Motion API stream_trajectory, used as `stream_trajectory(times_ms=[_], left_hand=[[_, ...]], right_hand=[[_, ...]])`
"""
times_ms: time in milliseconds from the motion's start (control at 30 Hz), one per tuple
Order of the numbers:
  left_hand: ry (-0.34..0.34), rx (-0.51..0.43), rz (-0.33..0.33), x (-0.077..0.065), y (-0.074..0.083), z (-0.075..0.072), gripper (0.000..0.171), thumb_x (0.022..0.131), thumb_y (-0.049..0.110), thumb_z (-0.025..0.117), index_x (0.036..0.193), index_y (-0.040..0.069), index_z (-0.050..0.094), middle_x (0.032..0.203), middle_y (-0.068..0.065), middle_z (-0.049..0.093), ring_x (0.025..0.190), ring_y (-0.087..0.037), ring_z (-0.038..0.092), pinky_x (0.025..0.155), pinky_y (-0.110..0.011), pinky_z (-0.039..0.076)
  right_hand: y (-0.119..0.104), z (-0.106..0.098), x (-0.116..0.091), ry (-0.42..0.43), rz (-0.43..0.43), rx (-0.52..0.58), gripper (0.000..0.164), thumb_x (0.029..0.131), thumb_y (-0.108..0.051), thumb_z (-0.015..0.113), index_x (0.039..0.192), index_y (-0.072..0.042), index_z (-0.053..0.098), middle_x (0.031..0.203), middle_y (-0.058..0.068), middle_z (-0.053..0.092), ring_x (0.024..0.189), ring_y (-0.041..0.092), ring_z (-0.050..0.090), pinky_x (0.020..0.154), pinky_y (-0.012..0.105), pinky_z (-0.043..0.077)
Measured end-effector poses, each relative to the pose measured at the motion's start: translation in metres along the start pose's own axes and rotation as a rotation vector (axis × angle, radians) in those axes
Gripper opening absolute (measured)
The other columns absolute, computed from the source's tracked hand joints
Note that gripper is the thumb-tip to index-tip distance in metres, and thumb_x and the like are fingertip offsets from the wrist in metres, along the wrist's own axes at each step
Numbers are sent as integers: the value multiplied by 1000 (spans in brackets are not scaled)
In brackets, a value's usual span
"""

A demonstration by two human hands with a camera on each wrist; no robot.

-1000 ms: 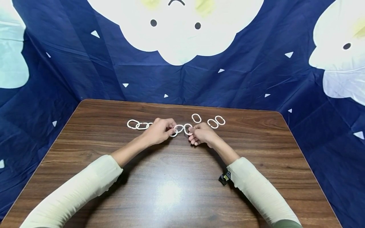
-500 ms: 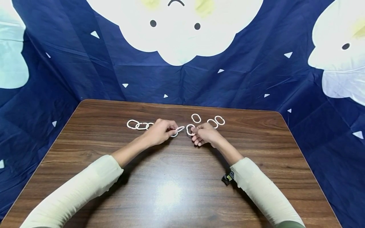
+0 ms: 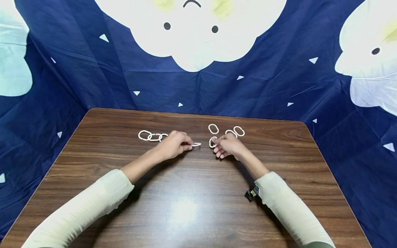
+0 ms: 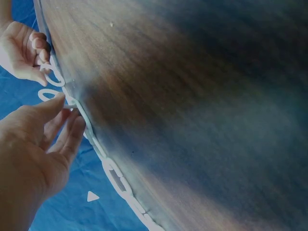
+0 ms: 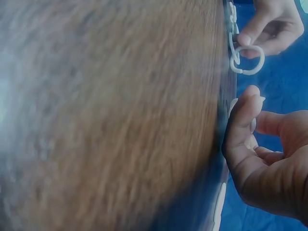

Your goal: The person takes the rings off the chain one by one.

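Observation:
At the far part of the table, my left hand (image 3: 175, 144) pinches a white plastic chain link (image 3: 196, 144), which sticks out past the fingertips. In the right wrist view that open-sided link (image 5: 263, 63) hangs with another link of the white chain (image 4: 117, 184). The chain runs to the left, partly hidden behind the hand. To the right, my right hand (image 3: 229, 146) holds a single white link (image 3: 210, 142) between thumb and fingers. A gap separates the two held links in the head view.
Behind my right hand lie several loose white links, among them one link (image 3: 209, 126) at the back and another link (image 3: 243, 132) farther right. The brown wooden table (image 3: 186, 179) ends at a far edge, with a dark blue cloth (image 3: 198, 89) beyond it.
My right hand has moved to the right with its link, away from the left hand's link. The link in my left hand has tilted down flatter; that hand has barely moved.

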State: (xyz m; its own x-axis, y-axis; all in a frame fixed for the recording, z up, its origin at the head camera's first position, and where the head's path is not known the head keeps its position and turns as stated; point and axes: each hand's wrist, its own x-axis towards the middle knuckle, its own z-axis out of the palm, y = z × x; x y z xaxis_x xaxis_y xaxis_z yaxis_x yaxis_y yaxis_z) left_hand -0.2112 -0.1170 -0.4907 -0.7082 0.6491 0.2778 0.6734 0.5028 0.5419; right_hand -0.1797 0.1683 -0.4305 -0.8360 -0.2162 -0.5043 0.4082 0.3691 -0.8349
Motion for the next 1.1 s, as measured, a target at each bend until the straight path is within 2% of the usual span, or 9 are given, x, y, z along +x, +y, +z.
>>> stream_trajectory(times_ms=[67,233,300,367,533,667,900,1100], left_hand=[[-14,10,12,-1,6,-4,7,97,12,88,104,14,88,101,-1,83,91,-14,76,85,-33,66],[-74,56,-30,-1,47,-26,5,97,5,86,101,8,87,103,-6,83,94,-19,78,89,-38,68],[-91,66,-46,0,52,-27,6,96,4,86,101,8,87,104,-7,83,95,-20,79,90,-40,68],[-80,54,-29,0,34,-17,7,95,7,87,100,12,87,104,-3,83,95,-16,78,90,-37,67],[-67,102,32,5,-20,14,11,94,16,90,99,26,88,103,12,82,95,-4,76,88,-29,66],[-71,156,36,5,-21,16,13,92,16,91,100,26,88,101,14,81,94,-3,76,88,-29,66],[-73,176,36,5,-26,18,12,92,18,91,99,27,87,102,14,81,94,-4,76,88,-29,66],[-77,161,34,5,-27,18,13,93,18,90,102,28,88,105,14,82,98,-5,78,90,-30,67]], right_hand=[[0,-2,-1,0,5,-4,27,118,-26,59,105,-3,64,73,1,70,57,9,66,54,22,56],[2,-7,-2,-10,18,-36,23,116,-22,61,109,-2,67,76,0,72,58,8,67,53,21,54],[2,-9,-3,-13,23,-44,21,116,-20,60,111,-1,68,77,0,73,59,8,67,53,21,53],[2,-11,-4,-15,28,-48,21,116,-18,59,114,1,68,77,0,73,60,9,68,54,21,53],[4,-16,-6,-9,39,-54,23,115,-14,57,121,5,69,79,0,75,61,8,69,55,20,53],[5,-22,-6,-13,38,-52,26,113,-10,56,126,8,70,77,-1,76,61,8,70,54,20,53],[5,-29,-4,-9,42,-68,24,114,-17,63,107,4,73,74,-2,78,59,7,72,53,20,54],[8,-36,1,14,60,-85,27,114,-20,66,102,3,73,75,-1,78,58,7,72,53,19,55]])
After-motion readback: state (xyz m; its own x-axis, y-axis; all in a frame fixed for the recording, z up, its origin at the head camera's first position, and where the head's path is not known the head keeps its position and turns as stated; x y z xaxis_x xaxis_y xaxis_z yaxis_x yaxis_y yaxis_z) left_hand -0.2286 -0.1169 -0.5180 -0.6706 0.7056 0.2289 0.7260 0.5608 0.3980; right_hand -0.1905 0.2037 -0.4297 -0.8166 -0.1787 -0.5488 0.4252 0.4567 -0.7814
